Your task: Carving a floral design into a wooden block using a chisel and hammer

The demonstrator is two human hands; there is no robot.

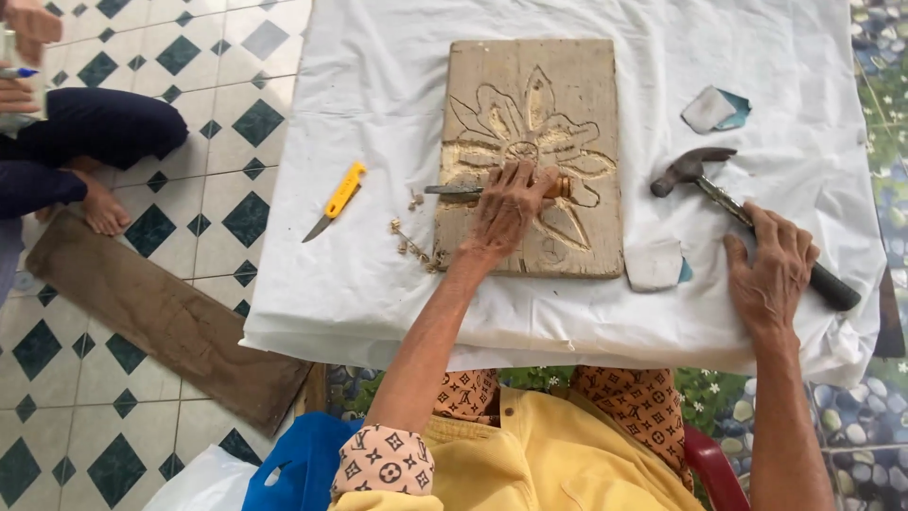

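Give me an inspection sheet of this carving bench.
Surface: white cloth over the table.
Job's things: wooden board with a carved flower; chisel lying across it; hammer.
Clutter: yellow utility knife, wood chips, two sandpaper pieces.
Hands: left hand on the chisel; right hand on the hammer handle.
Cables: nothing seen.
Surroundings: tiled floor, dark plank, a seated person's legs.

L hand [506, 210] gripping, R hand [771, 270] resting flat
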